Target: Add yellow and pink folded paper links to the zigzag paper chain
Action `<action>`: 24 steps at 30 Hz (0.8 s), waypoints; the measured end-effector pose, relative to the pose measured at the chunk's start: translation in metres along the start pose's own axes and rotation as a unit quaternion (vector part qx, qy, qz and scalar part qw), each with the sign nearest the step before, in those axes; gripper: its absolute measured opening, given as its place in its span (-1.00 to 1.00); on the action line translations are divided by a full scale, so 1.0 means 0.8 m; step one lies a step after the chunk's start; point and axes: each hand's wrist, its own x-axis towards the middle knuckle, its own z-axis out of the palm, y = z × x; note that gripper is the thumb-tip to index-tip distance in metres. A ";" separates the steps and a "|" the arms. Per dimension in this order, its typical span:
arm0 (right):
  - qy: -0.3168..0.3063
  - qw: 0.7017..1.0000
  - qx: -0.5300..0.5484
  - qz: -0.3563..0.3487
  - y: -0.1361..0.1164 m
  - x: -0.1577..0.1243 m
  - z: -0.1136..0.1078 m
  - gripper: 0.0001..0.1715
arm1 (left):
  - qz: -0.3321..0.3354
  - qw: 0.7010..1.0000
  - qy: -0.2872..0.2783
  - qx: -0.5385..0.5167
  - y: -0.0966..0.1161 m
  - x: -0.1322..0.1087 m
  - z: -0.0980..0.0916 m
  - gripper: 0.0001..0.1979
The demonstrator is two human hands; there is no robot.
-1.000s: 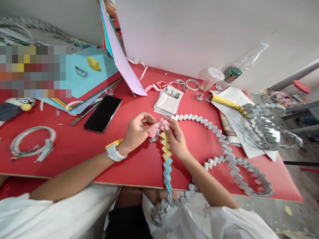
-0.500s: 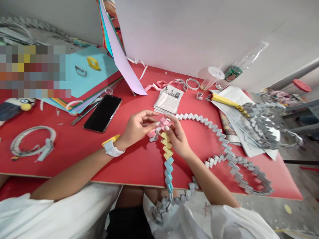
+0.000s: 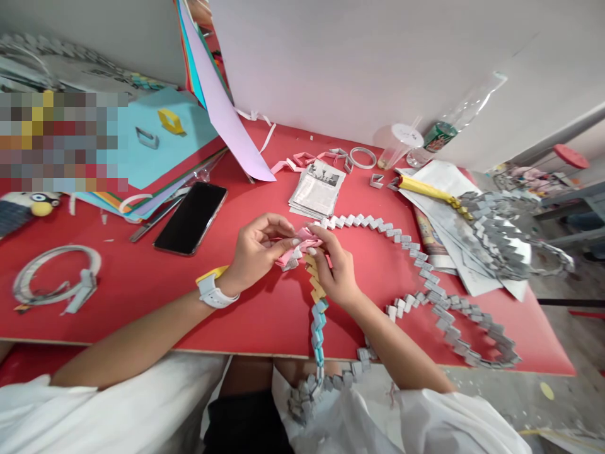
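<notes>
My left hand (image 3: 259, 249) and right hand (image 3: 336, 268) both pinch the pink folded paper (image 3: 309, 236) over the surface (image 3: 265, 318); a yellow-and-blue paper chain (image 3: 317, 334) runs from beneath my fingers past the near edge; the pink piece should be light, springy at its creases and easily crushed; its folded edges seem the safest hold.

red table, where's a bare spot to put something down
Between the paper ring, the phone and the left forearm; also between the right hand and the arching grey chain. Crowded: the right side, with papers and a yellow roll, and beyond the newspaper stack, with pink pieces.
</notes>
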 end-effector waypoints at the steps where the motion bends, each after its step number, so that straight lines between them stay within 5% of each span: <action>1: 0.002 1.000 -0.004 -0.001 -0.001 0.000 0.000 -0.60 | 0.004 1.000 0.002 0.007 0.000 -0.001 0.000 -0.69; 6: -0.017 0.999 -0.011 -0.031 0.000 -0.001 -0.002 -0.56 | 0.105 0.986 0.012 0.132 0.001 -0.005 -0.008 -0.82; 12: -0.045 0.993 -0.072 -0.083 -0.001 0.000 -0.006 -0.51 | 0.281 0.916 0.009 0.285 0.004 -0.007 -0.018 -0.88; 14: -0.036 0.992 -0.083 -0.086 -0.002 0.000 -0.007 -0.50 | 0.265 0.936 0.009 0.231 0.003 -0.009 -0.015 -0.87; 17: -0.024 0.994 -0.075 -0.079 -0.004 -0.001 -0.005 -0.49 | 0.144 0.984 0.015 0.100 0.005 -0.011 -0.006 -0.85; 20: -0.020 0.996 -0.056 -0.062 -0.004 -0.003 -0.002 -0.49 | 0.054 0.998 0.014 0.030 0.009 -0.011 0.000 -0.74; 24: -0.010 0.996 -0.042 -0.072 -0.004 -0.003 -0.002 -0.49 | 0.119 0.990 0.015 0.075 0.008 -0.016 -0.002 -0.79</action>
